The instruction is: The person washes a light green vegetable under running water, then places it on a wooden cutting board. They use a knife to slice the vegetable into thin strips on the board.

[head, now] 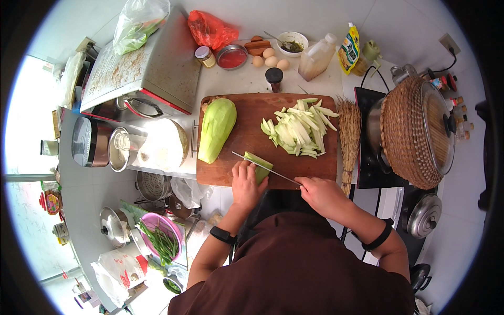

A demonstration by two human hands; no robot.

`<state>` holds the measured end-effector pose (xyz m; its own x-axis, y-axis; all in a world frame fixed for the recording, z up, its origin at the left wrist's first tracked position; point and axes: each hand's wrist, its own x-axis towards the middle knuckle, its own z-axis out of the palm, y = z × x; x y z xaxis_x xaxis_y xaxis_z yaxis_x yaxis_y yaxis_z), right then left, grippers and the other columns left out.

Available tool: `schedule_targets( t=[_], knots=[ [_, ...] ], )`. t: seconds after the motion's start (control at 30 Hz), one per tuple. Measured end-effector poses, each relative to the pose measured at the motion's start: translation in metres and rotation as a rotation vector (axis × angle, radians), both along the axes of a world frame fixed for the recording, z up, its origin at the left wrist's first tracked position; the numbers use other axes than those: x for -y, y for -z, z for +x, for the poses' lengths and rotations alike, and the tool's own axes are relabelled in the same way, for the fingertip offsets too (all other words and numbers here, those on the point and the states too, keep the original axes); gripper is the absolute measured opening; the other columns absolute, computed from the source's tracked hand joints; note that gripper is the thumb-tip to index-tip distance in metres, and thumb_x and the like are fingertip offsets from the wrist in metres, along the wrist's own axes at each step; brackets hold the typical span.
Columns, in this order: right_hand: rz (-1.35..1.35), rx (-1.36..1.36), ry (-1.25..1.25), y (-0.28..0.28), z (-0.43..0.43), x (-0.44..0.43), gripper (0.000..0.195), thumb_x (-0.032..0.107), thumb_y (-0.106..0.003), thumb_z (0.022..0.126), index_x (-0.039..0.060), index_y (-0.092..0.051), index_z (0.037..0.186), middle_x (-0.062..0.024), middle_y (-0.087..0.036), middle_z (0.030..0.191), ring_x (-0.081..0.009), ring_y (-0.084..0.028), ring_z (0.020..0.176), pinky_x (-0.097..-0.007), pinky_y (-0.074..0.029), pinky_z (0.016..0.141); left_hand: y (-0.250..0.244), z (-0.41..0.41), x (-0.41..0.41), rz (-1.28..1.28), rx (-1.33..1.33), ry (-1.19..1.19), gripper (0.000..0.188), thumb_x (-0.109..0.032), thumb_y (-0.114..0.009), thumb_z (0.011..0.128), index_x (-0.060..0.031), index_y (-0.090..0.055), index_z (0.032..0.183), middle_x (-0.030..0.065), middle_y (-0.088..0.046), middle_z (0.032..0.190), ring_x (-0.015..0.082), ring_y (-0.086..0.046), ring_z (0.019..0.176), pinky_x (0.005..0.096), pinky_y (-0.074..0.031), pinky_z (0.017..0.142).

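Note:
On a wooden cutting board [248, 138] lies a piece of pale green gourd [260, 173], near the front edge. My left hand [247, 182] holds this piece down, fingers bent over its left side. My right hand [315, 193] grips the handle end of a kitchen knife [271, 170], seen nearly edge-on, its blade slanting across the gourd piece. A large peeled green gourd [217, 130] rests at the board's left. A heap of cut gourd strips [301, 128] lies at the board's right.
Behind the board stand a dark-lidded jar [274, 78], several eggs [271, 61], a plastic jug [318, 57] and a white bowl [292, 43] with a spoon. A straw brush [347, 138] lies along its right side, beside a black cooktop [368, 157]. A countertop oven [157, 67] stands back left.

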<state>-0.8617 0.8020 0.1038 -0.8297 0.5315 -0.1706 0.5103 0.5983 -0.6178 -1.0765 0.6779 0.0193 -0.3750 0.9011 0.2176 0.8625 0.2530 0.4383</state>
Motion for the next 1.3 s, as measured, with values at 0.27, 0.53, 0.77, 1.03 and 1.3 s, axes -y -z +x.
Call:
schedule_targets(
  t=[0.27,0.53,0.77,1.03,1.3],
  knots=[
    [-0.022,0.047,-0.048,0.028,-0.029,-0.008,0.014,0.018,-0.054,0.096,0.0041,-0.058,0.099,-0.0191,-0.068,0.078,-0.0403,-0.068,0.075,-0.0527,-0.053,0.065,0.001,-0.003,-0.002,0.018,-0.002,0.026,0.063,-0.02,-0.084,0.07,0.0006,-0.054,0.122,0.0196,-0.053,0.126,0.0423,-0.048,0.119,0.0496,-0.044,0.101],
    [-0.041,0.125,-0.038,0.064,-0.051,-0.014,0.017,0.02,-0.054,0.096,0.0035,-0.058,0.094,-0.0215,-0.068,0.08,-0.0428,-0.068,0.079,-0.0552,-0.052,0.068,0.001,-0.001,0.002,0.066,-0.001,0.003,0.061,-0.021,-0.086,0.069,-0.0034,-0.055,0.119,0.0176,-0.054,0.124,0.0412,-0.05,0.117,0.0483,-0.046,0.098],
    [-0.096,0.101,0.043,0.048,-0.055,-0.02,0.022,0.024,-0.051,0.1,0.0039,-0.06,0.1,-0.0227,-0.069,0.083,-0.0445,-0.066,0.083,-0.0553,-0.052,0.073,-0.001,0.001,0.004,0.041,-0.017,-0.025,0.062,-0.022,-0.084,0.071,-0.0016,-0.056,0.123,0.017,-0.054,0.124,0.0392,-0.051,0.118,0.0454,-0.047,0.099],
    [-0.021,0.036,-0.055,-0.007,-0.025,-0.009,0.023,0.023,-0.053,0.099,0.0047,-0.063,0.108,-0.0191,-0.07,0.082,-0.0401,-0.069,0.08,-0.0514,-0.054,0.07,-0.001,0.001,0.004,0.072,-0.024,-0.017,0.066,-0.023,-0.086,0.07,0.0008,-0.054,0.123,0.0194,-0.055,0.124,0.041,-0.051,0.116,0.0467,-0.046,0.099],
    [-0.022,0.082,-0.073,-0.01,-0.01,-0.009,0.017,0.02,-0.054,0.098,0.0055,-0.061,0.097,-0.019,-0.069,0.077,-0.0407,-0.068,0.075,-0.0526,-0.053,0.066,0.002,0.0,0.004,0.046,-0.002,-0.03,0.065,-0.023,-0.084,0.072,0.003,-0.055,0.124,0.0193,-0.055,0.125,0.0401,-0.05,0.118,0.0455,-0.047,0.1]
  ],
)
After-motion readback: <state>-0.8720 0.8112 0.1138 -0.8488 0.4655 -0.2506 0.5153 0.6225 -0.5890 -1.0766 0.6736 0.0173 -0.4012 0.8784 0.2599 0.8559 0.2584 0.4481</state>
